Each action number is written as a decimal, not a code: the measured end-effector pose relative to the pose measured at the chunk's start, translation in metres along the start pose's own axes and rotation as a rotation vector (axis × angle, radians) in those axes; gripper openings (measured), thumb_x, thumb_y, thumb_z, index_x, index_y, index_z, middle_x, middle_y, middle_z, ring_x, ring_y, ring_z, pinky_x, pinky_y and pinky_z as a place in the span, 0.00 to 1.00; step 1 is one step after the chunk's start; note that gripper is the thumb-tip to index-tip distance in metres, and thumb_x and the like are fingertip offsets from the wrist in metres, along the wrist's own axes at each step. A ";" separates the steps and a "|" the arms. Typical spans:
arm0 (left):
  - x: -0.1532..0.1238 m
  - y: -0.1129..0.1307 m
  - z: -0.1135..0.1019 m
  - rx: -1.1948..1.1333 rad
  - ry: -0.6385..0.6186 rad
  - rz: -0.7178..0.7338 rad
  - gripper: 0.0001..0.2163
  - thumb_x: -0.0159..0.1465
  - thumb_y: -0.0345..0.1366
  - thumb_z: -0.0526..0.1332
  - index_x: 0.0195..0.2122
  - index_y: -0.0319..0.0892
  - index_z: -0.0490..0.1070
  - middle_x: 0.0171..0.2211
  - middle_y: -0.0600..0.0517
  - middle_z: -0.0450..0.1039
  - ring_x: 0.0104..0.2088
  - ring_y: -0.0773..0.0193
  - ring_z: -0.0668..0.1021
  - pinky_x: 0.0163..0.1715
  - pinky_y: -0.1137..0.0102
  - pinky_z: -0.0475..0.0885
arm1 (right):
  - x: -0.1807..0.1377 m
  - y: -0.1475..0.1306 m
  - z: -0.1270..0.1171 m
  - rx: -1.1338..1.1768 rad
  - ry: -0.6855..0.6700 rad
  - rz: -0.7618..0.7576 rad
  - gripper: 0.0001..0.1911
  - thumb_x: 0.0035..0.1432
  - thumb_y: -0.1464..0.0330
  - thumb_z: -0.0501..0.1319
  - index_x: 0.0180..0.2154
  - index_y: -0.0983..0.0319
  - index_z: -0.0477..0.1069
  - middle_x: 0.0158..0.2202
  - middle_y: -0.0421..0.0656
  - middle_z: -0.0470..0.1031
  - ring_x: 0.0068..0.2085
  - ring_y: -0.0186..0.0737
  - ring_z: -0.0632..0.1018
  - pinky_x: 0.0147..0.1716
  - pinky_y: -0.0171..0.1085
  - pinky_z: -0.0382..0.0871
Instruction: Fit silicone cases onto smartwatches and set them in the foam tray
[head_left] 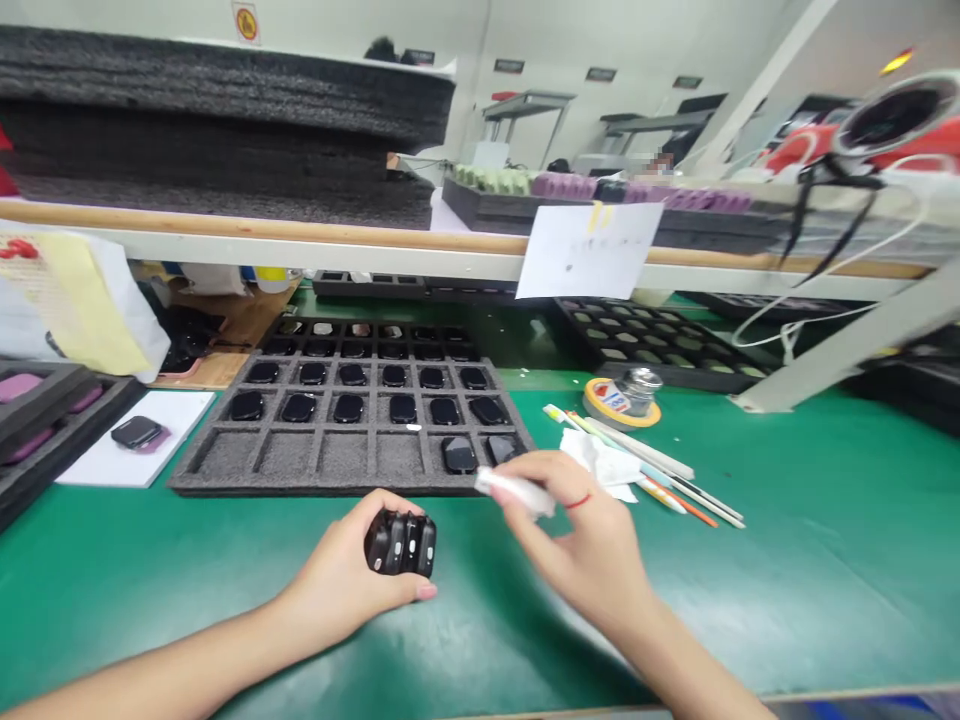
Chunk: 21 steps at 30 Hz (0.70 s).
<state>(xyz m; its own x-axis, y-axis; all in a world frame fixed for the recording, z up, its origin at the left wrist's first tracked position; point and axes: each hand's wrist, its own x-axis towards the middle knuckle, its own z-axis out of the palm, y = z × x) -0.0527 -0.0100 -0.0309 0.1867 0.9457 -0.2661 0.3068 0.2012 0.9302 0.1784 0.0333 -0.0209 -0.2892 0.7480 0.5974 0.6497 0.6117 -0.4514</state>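
Observation:
My left hand (349, 565) is closed around a row of several black smartwatch bodies (405, 545), held side by side with their edges and small side buttons toward me. My right hand (577, 525) pinches a small white piece (517, 490), blurred by motion; I cannot tell whether it is folded wipe or something stiffer. Beyond both hands lies a dark grey foam tray (300, 488) with square compartments. Black smartwatch bodies fill its middle rows, and two sit at the right of the nearest row, one smartwatch (459, 455) just left of my right hand.
White tissue (604, 465), several swabs and thin sticks (675, 480), and a tape roll (622, 402) with a metal-topped jar lie right of the tray. Left, one watch (136, 432) rests on white paper (97, 465). A shelf (337, 250) crosses above; its white post (847, 350) stands right.

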 end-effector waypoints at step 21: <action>0.001 -0.008 0.003 -0.344 -0.047 -0.037 0.27 0.44 0.33 0.76 0.44 0.44 0.66 0.37 0.53 0.74 0.36 0.60 0.77 0.41 0.63 0.71 | 0.003 0.101 -0.052 -0.282 0.107 0.287 0.09 0.56 0.61 0.58 0.26 0.54 0.62 0.36 0.54 0.79 0.43 0.61 0.79 0.42 0.56 0.69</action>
<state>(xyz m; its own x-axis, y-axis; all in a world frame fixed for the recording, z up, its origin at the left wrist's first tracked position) -0.0525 -0.0115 -0.0390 0.2269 0.9248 -0.3054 -0.0167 0.3172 0.9482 0.2794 0.0842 -0.0304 -0.0032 0.8378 0.5459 0.8645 0.2767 -0.4196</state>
